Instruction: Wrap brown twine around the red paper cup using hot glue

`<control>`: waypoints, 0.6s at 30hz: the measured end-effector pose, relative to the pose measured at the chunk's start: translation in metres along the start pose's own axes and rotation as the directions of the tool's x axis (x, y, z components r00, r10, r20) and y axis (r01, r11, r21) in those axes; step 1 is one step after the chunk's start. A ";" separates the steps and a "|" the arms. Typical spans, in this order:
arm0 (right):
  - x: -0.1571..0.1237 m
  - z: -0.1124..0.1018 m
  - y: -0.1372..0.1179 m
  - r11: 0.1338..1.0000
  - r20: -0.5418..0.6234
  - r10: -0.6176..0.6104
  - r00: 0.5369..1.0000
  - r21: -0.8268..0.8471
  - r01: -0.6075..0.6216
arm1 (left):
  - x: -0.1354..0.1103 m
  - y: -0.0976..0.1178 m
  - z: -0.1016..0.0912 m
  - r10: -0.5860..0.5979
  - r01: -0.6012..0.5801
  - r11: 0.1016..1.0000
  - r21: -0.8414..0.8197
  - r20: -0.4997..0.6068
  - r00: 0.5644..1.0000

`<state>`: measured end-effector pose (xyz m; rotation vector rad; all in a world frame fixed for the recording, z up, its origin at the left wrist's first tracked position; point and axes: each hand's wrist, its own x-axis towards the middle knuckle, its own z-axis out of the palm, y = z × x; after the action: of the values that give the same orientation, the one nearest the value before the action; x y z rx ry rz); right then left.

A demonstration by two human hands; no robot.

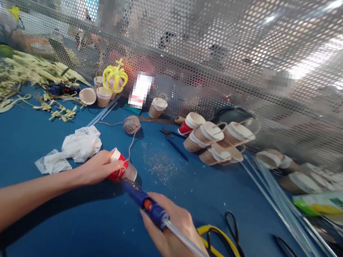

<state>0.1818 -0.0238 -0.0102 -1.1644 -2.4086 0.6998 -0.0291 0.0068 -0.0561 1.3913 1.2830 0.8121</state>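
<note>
My left hand (100, 168) is closed around a red paper cup (116, 174) lying tilted on its side, its white rim toward the upper left. Grey-brown yarn (131, 173) is wound around the cup's base end. A strand runs from there up to a ball of yarn (132, 125) on the table. In my right hand (171, 221) is a blue hot glue gun (145, 201), with a long clear glue stick (196, 250) sticking out of its back. The gun's tip is close to the wrapped part of the cup; whether it touches I cannot tell.
Crumpled white plastic (80, 145) lies left of the cup. Behind are pliers (175, 143), yarn-wrapped cups (210, 135) and a lit phone (140, 90) before a perforated metal screen (187, 38). Glue sticks (280, 205) and yellow-handled scissors (223, 248) lie right, dried husks (32, 70) left.
</note>
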 end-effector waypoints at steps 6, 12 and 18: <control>-0.002 0.000 0.002 1.000 0.003 -0.014 1.000 -0.025 0.014 | 0.000 0.000 -0.001 0.004 -0.004 1.000 0.027 -0.008 1.000; -0.002 0.000 0.001 0.999 -0.006 -0.017 1.000 -0.034 0.017 | 0.000 0.002 -0.001 -0.014 0.015 0.999 0.045 -0.018 1.000; -0.001 0.000 0.003 1.000 -0.002 -0.022 1.000 -0.009 0.022 | 0.001 0.001 -0.001 -0.014 0.014 1.000 0.011 -0.009 1.000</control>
<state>0.1841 -0.0230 -0.0117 -1.1401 -2.4211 0.6815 -0.0293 0.0078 -0.0551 1.3878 1.3043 0.8034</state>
